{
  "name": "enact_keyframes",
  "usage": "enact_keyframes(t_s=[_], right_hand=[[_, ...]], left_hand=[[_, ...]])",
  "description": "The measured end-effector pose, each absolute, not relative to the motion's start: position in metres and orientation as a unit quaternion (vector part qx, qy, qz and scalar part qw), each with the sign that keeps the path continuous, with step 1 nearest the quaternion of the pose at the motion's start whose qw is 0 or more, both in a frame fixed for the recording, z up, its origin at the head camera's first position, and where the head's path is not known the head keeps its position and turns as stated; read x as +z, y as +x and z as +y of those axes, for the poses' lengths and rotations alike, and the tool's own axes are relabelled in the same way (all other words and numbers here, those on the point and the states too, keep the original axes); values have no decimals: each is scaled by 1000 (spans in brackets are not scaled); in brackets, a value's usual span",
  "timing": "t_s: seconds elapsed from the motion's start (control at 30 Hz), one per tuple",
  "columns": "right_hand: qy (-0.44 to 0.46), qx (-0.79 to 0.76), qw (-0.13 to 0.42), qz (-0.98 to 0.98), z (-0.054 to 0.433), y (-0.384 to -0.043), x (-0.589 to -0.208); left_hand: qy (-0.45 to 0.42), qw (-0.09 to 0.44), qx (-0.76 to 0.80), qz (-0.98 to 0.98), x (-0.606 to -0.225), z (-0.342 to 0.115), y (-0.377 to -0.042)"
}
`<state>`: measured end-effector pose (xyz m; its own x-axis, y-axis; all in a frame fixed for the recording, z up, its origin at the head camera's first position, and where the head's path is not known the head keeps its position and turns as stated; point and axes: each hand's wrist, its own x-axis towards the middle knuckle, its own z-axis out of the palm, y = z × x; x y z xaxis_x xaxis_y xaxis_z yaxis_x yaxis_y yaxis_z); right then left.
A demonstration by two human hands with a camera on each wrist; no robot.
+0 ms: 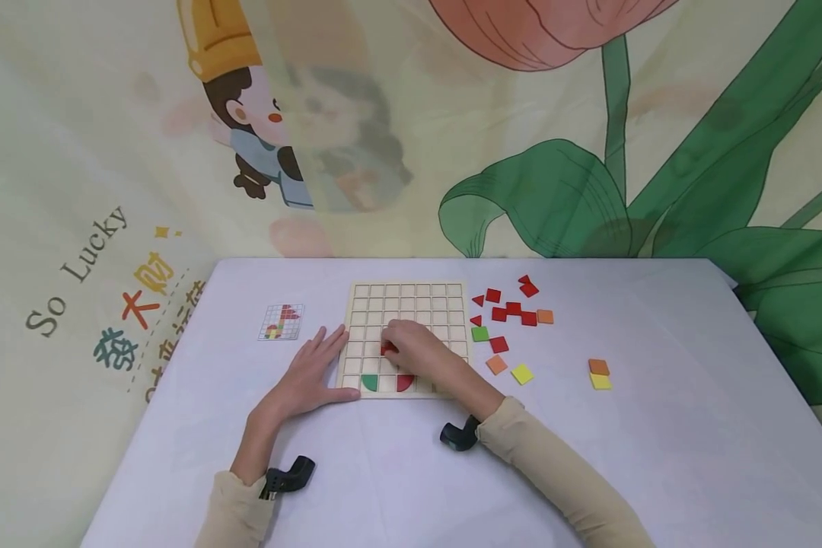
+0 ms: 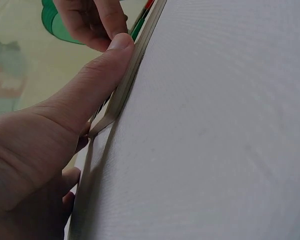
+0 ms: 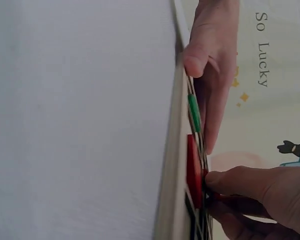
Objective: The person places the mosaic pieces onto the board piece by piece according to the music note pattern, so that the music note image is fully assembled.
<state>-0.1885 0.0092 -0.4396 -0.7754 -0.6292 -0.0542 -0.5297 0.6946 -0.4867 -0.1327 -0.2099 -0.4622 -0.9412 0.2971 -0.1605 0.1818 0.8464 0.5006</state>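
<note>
A wooden grid board (image 1: 377,304) lies on the table, with a green quarter-circle tile (image 1: 369,382) and a red quarter-circle tile (image 1: 404,382) in its nearest row. My left hand (image 1: 308,377) rests along the board's left side, fingers extended and thumb at the near left corner. In the left wrist view that thumb touches the board's edge (image 2: 125,95). Over the middle of the grid, my right hand (image 1: 418,350) pinches a red tile (image 1: 386,348) against the board. Its fingers hide most of that tile, so its shape cannot be told.
Left of the board lies a printed pattern card (image 1: 281,323). Several loose red tiles (image 1: 514,308), a green tile (image 1: 479,333), and yellow (image 1: 522,374) and orange tiles (image 1: 496,365) lie to the right. Farther right, an orange tile (image 1: 599,367) touches a yellow one (image 1: 600,381).
</note>
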Motion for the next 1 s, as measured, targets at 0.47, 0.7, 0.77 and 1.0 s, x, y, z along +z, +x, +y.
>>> enact_keyframes(t_s=[0.47,0.7,0.77,1.0], right_hand=[[-318,-248,118,907,24,-187,-415],[-321,-259,110,904,105,-170,-401],[-323,-246,115,907,129,-162,-406],[-358,-208,139,900,171,-131,-430]], left_hand=[[116,112,250,955,-459,-215,-133],[117,122,266,949,-462,-209,-135],[116,121,270,948,-462,-208,-135],[118,125,259,950,-461,-211,-133]])
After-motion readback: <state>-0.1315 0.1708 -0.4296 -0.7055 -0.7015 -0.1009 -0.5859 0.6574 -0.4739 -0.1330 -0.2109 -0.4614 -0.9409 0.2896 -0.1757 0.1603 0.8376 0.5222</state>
